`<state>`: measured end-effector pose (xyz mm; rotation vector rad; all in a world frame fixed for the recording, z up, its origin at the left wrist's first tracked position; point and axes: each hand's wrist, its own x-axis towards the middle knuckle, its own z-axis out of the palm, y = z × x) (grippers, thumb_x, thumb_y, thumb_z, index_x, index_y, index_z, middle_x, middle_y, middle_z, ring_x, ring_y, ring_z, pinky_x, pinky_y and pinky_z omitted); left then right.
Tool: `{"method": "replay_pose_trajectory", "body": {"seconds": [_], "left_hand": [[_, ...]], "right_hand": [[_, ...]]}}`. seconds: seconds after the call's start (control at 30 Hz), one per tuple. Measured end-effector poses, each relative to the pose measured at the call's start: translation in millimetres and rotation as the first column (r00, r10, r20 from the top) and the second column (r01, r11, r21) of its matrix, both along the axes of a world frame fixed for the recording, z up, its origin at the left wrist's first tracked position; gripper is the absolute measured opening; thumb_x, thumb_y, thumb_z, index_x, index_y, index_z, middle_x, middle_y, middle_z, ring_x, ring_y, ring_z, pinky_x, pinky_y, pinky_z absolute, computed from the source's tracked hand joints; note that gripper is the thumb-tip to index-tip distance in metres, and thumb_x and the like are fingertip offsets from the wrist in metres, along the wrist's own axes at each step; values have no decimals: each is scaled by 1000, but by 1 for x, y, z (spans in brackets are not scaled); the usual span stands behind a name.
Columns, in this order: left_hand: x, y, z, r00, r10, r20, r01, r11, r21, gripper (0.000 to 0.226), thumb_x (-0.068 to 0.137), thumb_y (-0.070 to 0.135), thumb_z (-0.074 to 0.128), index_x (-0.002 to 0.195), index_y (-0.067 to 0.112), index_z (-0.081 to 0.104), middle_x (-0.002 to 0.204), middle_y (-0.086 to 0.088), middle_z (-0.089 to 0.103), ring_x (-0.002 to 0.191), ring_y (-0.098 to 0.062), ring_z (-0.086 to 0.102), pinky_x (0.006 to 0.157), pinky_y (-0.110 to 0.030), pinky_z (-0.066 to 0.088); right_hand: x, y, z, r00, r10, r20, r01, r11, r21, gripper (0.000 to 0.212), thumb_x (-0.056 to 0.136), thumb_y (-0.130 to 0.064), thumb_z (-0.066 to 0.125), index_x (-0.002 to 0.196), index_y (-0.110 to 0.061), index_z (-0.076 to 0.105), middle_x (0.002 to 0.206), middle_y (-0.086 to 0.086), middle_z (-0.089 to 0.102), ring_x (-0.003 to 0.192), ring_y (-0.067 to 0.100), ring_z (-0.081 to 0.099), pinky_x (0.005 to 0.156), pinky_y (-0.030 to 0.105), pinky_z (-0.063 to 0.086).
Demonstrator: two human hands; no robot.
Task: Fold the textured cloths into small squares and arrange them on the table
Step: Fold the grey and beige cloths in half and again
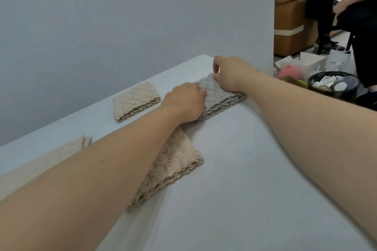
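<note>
A folded grey textured cloth (219,98) lies near the table's far right edge. My left hand (186,102) presses flat on its left end, fingers together. My right hand (229,73) pinches its far right corner with thumb and fingers. A folded beige cloth (135,102) sits to the left near the wall. Another beige folded cloth (173,165) lies under my left forearm, partly hidden. A third beige cloth (51,159) shows at the left edge, mostly behind my arm.
The white table (244,169) stands against a pale wall (122,16). Beyond its right edge are a dark bin (333,85) with rubbish, white boxes, a pink object, an orange seat and seated people (357,6).
</note>
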<state>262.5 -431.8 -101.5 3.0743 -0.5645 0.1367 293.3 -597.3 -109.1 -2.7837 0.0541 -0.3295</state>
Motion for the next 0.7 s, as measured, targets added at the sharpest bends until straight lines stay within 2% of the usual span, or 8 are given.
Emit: {"method": "replay_pose_trajectory", "body": {"seconds": [0.03, 0.13, 0.3, 0.4, 0.5, 0.6, 0.63, 0.7], "left_hand": [[-2, -1, -1, 998, 4, -62, -2, 999, 34, 41, 110, 31, 27, 135, 10, 52, 145, -18, 51, 132, -37, 48, 107, -46, 41], [-5, -2, -3, 993, 8, -121, 2, 997, 82, 48, 112, 26, 18, 154, 6, 32, 163, -19, 27, 145, -36, 33, 116, -42, 28], [-6, 0, -2, 985, 3, -170, 25, 986, 163, 53, 112, 31, 17, 161, 10, 17, 168, -18, 14, 152, -37, 22, 123, -48, 21], [-11, 2, 7, 989, 11, -149, 7, 993, 119, 50, 112, 32, 20, 153, 8, 32, 158, -21, 33, 143, -39, 34, 117, -48, 29], [-22, 17, 22, 996, 35, -84, -36, 999, -13, 39, 111, 30, 23, 127, 7, 50, 131, -17, 55, 120, -36, 51, 99, -45, 42], [-44, 49, 33, 992, 104, -68, -113, 982, -153, 27, 110, 27, 30, 96, 12, 47, 107, -10, 57, 94, -28, 49, 76, -36, 37], [-54, 63, 36, 989, 133, -72, -145, 967, -208, 25, 109, 24, 33, 94, 11, 48, 107, -11, 59, 94, -29, 50, 75, -36, 37], [-81, 94, 42, 977, 196, -78, -211, 927, -309, 24, 107, 19, 37, 110, 8, 59, 128, -15, 62, 109, -32, 55, 86, -37, 43]], "right_hand": [[1, -1, -2, 999, 30, 25, -31, 999, 9, 7, 100, -30, 52, 107, -30, 54, 120, 11, 63, 108, 34, 58, 91, 43, 50], [3, -2, -7, 999, 49, 9, -49, 998, 25, 16, 99, -30, 51, 109, -34, 64, 118, 6, 65, 108, 31, 60, 93, 42, 51], [4, 1, -9, 999, 48, 12, -48, 998, -33, 21, 98, -28, 53, 110, -34, 69, 120, 5, 67, 107, 31, 62, 91, 40, 52], [-7, 8, -2, 998, 28, 53, -20, 988, -152, 19, 95, -17, 51, 95, -30, 65, 113, 7, 60, 99, 35, 62, 80, 38, 49], [-21, 21, 16, 987, 30, 158, 6, 976, -219, 24, 93, -10, 50, 103, -23, 67, 112, 9, 52, 95, 37, 62, 81, 41, 52], [-40, 49, 36, 976, 76, 206, -37, 982, -185, 27, 97, -13, 50, 113, -24, 69, 115, 7, 54, 94, 35, 62, 76, 38, 49], [-49, 61, 42, 972, 94, 217, -61, 986, -157, 27, 97, -14, 50, 113, -25, 69, 117, 6, 56, 97, 34, 62, 75, 36, 47], [-74, 92, 53, 962, 138, 238, -119, 988, -94, 26, 96, -15, 51, 109, -25, 71, 116, 5, 59, 97, 32, 64, 73, 35, 48]]}}
